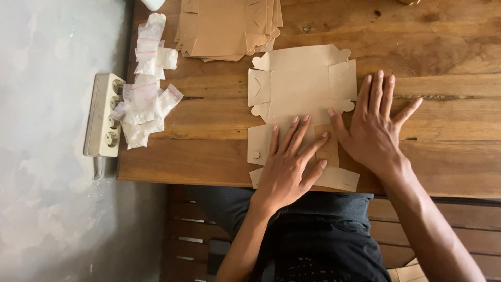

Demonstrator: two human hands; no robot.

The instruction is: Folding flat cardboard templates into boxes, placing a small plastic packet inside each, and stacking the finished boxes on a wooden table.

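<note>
Both hands lie flat, fingers spread, gripping nothing: left hand (288, 167) on the unfolded card box blank (300, 86), right hand (373, 130) pressing beside it. The blank looks light, thin, bendable; best pinched at a flap edge.

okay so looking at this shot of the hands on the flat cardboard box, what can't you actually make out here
All from the head view:
- The flat box blank: its near part lies under the left hand and right hand.
- The stack of blanks: its far end is cut off by the top edge.
- The small plastic bags: contents too small to tell.
- A white thing at the top edge: almost wholly cut off.
- The power strip: partly covered by bags.
</note>
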